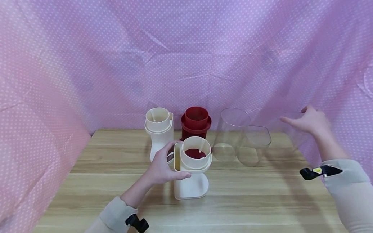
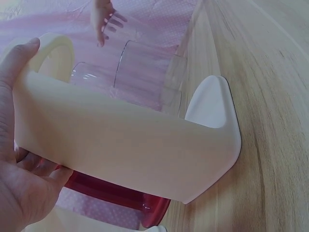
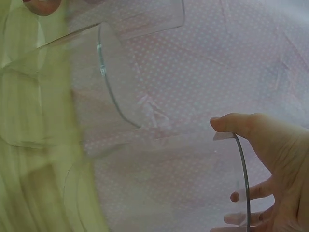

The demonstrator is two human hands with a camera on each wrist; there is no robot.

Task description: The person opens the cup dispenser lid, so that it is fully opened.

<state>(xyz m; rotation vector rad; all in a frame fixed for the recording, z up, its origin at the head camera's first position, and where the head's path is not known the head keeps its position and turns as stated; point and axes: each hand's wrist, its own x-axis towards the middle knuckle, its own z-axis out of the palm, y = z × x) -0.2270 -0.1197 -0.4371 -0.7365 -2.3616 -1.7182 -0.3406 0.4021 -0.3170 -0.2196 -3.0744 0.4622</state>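
Note:
My left hand [image 1: 164, 166] grips a cream-coloured stand [image 1: 191, 186] around its upper part, thumb on the near side and fingers behind. The stand has a round collar on top, a flat-sided column and a rounded foot, which shows at the tabletop in the left wrist view. Over at the right, my right hand [image 1: 313, 122] holds a clear plastic container [image 3: 169, 183] by its upper rim, the thumb on one side of the wall and the fingers on the other. Two more clear containers [image 1: 233, 135] stand between the hands.
Behind the held stand are a second cream stand [image 1: 160, 136] and a red stand [image 1: 196, 125], partly hidden. All of this is on a wood-grain table [image 1: 244, 206]. A pink dotted cloth [image 1: 202, 57] hangs around the back and sides.

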